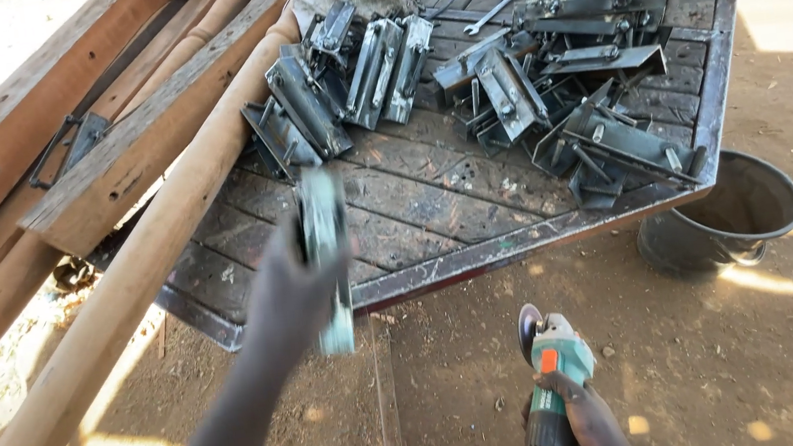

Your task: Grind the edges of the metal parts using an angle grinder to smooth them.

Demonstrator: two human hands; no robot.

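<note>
Left hand: the left hand (pixel 289 292) is clenching around a metal bracket (pixel 327 257), holding it upright above the near edge of the bench (pixel 434 198); the bracket is blurring, so its detail is hard to tell.
Right hand: the right hand (pixel 587 416) is gripping an angle grinder (pixel 551 375) by its body, low over the dirt floor (pixel 735 353), disc pointing up and away from the bench.
Bracket place: it is hanging just in front of the pile of brackets (pixel 460 84), not touching it.
Doing it well: I judge a firm hold near the bracket's middle is helping, with fingers kept off the edge facing the disc.
Edges: the bench's steel rim is running just below the bracket; sharp plate corners are sticking out of the pile.
Open room: bare planks are lying between pile and rim.
Sides: wooden poles (pixel 122 287) are crowding the left; a bucket (pixel 729 217) is standing at the right corner.
</note>
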